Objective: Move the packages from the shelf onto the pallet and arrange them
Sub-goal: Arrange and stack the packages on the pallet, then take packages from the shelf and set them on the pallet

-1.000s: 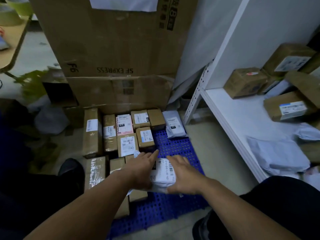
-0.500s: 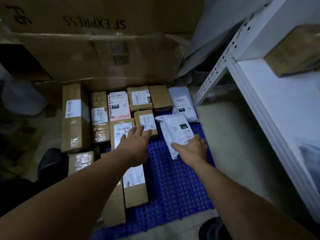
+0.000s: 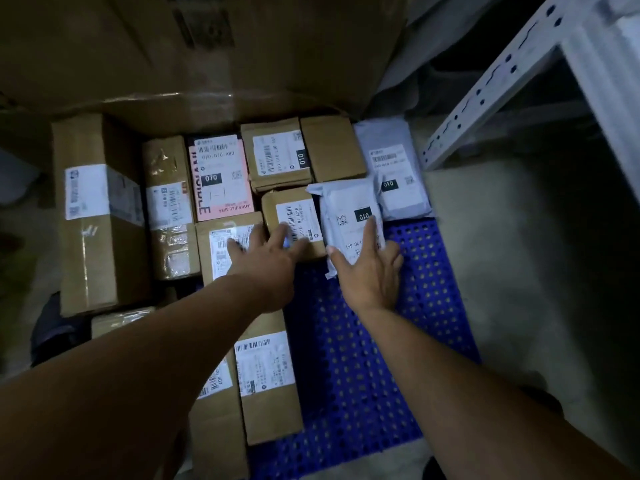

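Packages sit packed side by side on the far and left parts of the blue pallet point(image 3: 363, 375), a plastic grid pierced with round holes. The right hand point(image 3: 372, 271) lies flat with fingers straight and spread, gripping nothing, pressing down on a grey plastic mailer point(image 3: 343, 213). This soft, slightly crumpled pouch lies at the pallet's far end and carries a black "010" tag that the forefinger reaches. The left hand point(image 3: 266, 268) is also open, with its spread fingers resting across the white barcode labels of two brown cardboard boxes point(image 3: 298, 209), which touch the mailer's left edge. A second grey mailer point(image 3: 394, 168) lies at the pallet's far right corner, partly under the first. Along the pallet's far edge are more taped cardboard boxes and a flat pink package point(image 3: 221, 178) with a white label. Beyond the pallet stands a large plain carton point(image 3: 207, 46), and a white perforated metal shelf post point(image 3: 502, 71) rises off its right corner.
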